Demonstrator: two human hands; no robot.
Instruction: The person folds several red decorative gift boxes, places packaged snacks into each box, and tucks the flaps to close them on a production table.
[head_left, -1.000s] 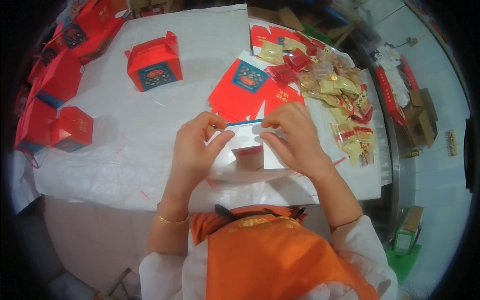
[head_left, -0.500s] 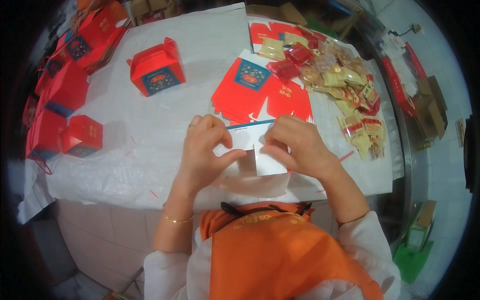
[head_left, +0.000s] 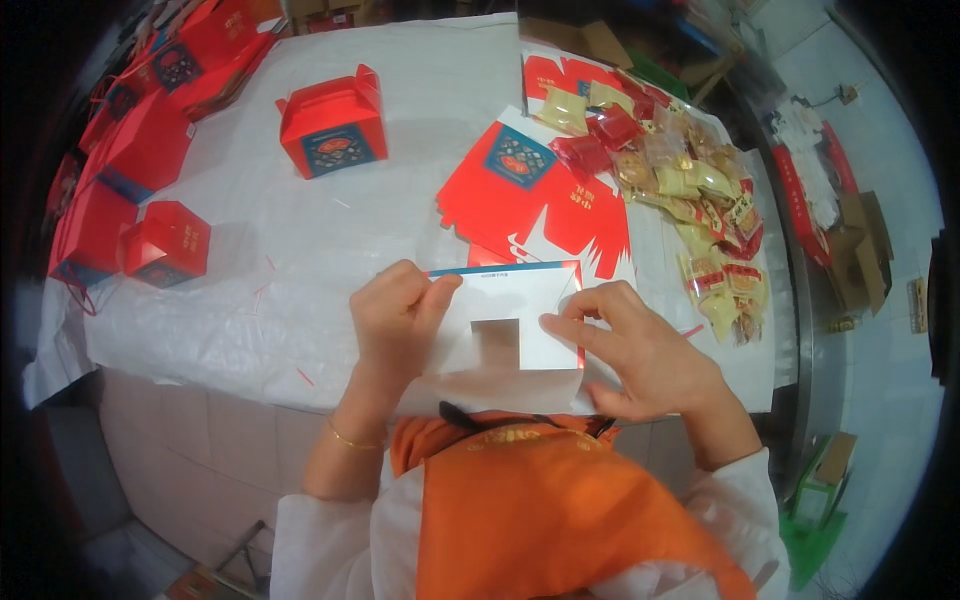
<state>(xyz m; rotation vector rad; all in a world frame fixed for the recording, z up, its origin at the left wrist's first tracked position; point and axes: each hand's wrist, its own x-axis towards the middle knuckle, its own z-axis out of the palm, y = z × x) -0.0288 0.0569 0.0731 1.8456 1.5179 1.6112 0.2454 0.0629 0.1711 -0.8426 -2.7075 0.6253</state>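
Gripping the left end of the box (head_left: 500,295) with the left hand (head_left: 393,325), curling fingers in and laying the thumb by the far left corner

Coming in from the opposite end with the right hand (head_left: 645,350), holding one fingertip on or just over the white face near its right edge, spreading another digit beside the near right corner; not being able to tell whether grasping there or only touching

As for the box: lying between both hands, at the near edge of the table (head_left: 400,210), right in front of the apron (head_left: 540,500); running its long axis left to right, from one hand to the other; turning a white face up, showing blue along the far edge and red down the right end

As for the square notch (head_left: 496,343): opening toward the near side of that face, sitting between left thumb and right fingertip, looking slightly nearer the right hand

Round about: lying just beyond the box's far edge, flat cartons (head_left: 505,205); piling up farther out to the right, packets (head_left: 665,180); standing well apart, beyond the left hand, a red box (head_left: 300,130)
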